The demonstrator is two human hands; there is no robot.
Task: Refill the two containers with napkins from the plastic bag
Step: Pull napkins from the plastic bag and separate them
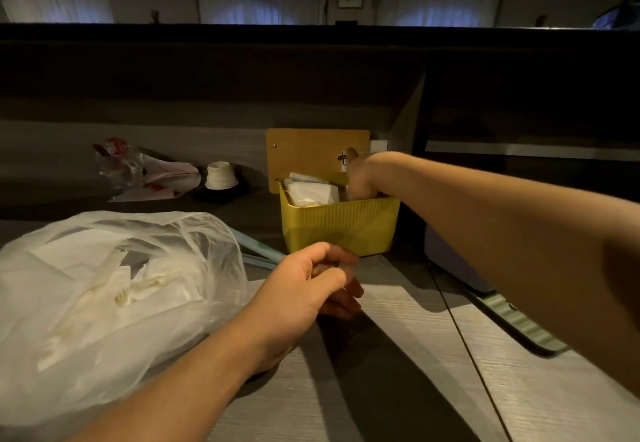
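Note:
A yellow ribbed container (pixel 337 225) stands at the back of the wooden table, with white napkins (pixel 311 192) in its left part. My right hand (pixel 360 178) reaches down into the container's right side; its fingertips are hidden inside, so what they hold cannot be seen. A large clear plastic bag (pixel 104 289) full of white napkins lies at the left. Beside the bag, my left hand (pixel 311 282) hovers over the table with loosely curled fingers and holds nothing.
A wooden board (pixel 311 150) stands behind the container. At the back left lie a crumpled red-and-clear wrapper (pixel 138 171) and a white cup on a dark saucer (pixel 221 178). A pale box (pixel 457 261) and a green ridged object (pixel 512 324) sit at the right. Light-blue sticks (pixel 256 251) poke from behind the bag.

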